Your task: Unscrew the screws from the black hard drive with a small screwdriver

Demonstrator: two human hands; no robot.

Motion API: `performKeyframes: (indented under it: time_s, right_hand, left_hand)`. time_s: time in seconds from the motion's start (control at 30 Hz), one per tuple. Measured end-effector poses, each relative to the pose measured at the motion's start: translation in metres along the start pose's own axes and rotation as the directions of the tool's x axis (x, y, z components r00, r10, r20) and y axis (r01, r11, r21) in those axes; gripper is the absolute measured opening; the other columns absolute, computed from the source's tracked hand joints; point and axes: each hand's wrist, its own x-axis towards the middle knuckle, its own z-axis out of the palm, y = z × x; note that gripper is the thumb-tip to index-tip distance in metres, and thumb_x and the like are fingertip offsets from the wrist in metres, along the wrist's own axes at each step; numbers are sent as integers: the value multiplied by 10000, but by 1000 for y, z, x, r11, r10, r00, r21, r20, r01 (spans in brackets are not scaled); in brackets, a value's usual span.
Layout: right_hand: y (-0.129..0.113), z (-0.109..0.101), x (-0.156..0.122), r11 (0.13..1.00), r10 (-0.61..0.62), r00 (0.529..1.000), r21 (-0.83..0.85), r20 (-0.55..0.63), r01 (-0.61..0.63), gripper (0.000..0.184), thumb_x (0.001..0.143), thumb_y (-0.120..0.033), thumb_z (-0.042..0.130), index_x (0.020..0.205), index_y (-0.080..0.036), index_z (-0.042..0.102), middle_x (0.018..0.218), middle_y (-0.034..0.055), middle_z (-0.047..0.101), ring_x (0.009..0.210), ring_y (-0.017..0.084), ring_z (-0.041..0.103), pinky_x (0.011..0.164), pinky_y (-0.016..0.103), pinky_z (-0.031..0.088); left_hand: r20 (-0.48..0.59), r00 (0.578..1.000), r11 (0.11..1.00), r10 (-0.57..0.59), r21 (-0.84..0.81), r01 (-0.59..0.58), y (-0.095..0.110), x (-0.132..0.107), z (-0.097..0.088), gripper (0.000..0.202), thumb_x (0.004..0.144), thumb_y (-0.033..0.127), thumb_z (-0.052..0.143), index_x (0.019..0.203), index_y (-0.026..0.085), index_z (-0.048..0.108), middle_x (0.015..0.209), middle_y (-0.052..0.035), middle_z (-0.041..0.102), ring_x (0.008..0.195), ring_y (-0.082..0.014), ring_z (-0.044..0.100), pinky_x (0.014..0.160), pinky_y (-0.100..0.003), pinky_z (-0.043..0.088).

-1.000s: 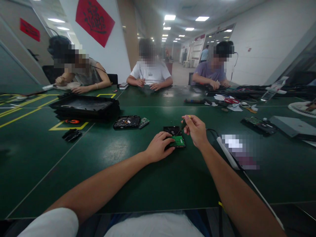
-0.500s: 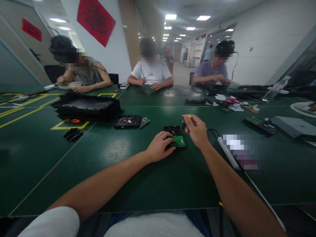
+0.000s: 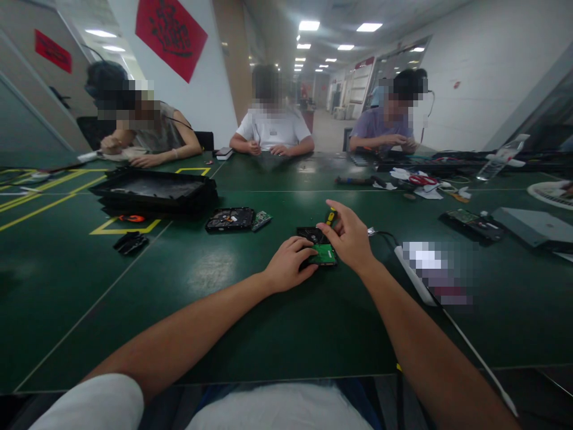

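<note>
A black hard drive (image 3: 311, 235) with a green circuit board (image 3: 324, 255) on top lies on the green table (image 3: 250, 310) in front of me. My left hand (image 3: 289, 264) rests on its near left side, fingers curled over the board's edge and pressing it down. My right hand (image 3: 349, 239) pinches a small screwdriver with a yellow and black handle (image 3: 330, 217), whose tip points down at the drive. The tip itself is hidden behind my fingers.
A second opened hard drive (image 3: 230, 219) and a stack of black trays (image 3: 154, 192) lie to the left. A white power strip (image 3: 414, 276), a cable, boards (image 3: 468, 220) and red scissors (image 3: 421, 180) lie to the right. Three people work at the table's far side.
My right hand has dropped lower and nearer to the drive, tilting the screwdriver. My left hand has stayed on the circuit board.
</note>
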Motion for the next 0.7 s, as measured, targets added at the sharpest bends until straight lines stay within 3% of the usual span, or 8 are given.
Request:
performKeyframes:
  time_s: [0.1, 0.23, 0.33, 0.5, 0.7]
  right_hand:
    - [-2, -3, 0, 996, -53, 999, -77, -12, 52, 535, 977, -436, 605, 1484, -282, 527, 1161, 106, 693, 831, 243, 662, 866, 444, 582]
    - [1, -2, 1, 995, -83, 996, -58, -14, 82, 539, 1011, -352, 529, 1538, -264, 456, 1343, 121, 661, 1011, 263, 694, 974, 450, 565]
    - [6, 1, 0, 998, -55, 997, -45, -46, 53, 567, 993, -376, 576, 1535, -274, 444, 1305, 112, 686, 980, 261, 708, 930, 441, 591]
    - [6, 1, -1, 995, -63, 996, -75, -56, 59, 495, 966, -437, 634, 1427, -279, 545, 1177, 102, 697, 908, 258, 695, 842, 428, 608]
    - [7, 3, -1, 998, -61, 998, -10, -31, 61, 507, 1003, -362, 557, 1489, -264, 451, 1356, 127, 642, 1017, 261, 707, 950, 454, 592]
  left_hand:
    - [1, 1000, 1000, 0, 6, 0, 0, 0, 0, 341, 943, 378, 674, 1254, 236, 683, 1313, -122, 642, 1281, -325, 546, 1089, -554, 487]
    - [2, 1000, 1000, 2, 6, -2, 0, 0, 0, 343, 942, 379, 674, 1257, 244, 683, 1308, -123, 640, 1275, -323, 549, 1085, -558, 491]
    - [-2, 1000, 1000, 2, 2, -2, 0, 0, 0, 339, 935, 373, 681, 1251, 250, 687, 1302, -121, 642, 1269, -322, 556, 1077, -555, 498]
    - [-16, 1000, 1000, -1, -14, 1, 1, 0, -1, 330, 930, 362, 687, 1240, 250, 691, 1297, -125, 648, 1269, -329, 557, 1073, -566, 499]
    - [-3, 1000, 1000, -6, 9, 6, 2, 0, -2, 334, 940, 372, 680, 1243, 231, 688, 1300, -126, 641, 1273, -325, 552, 1089, -550, 493]
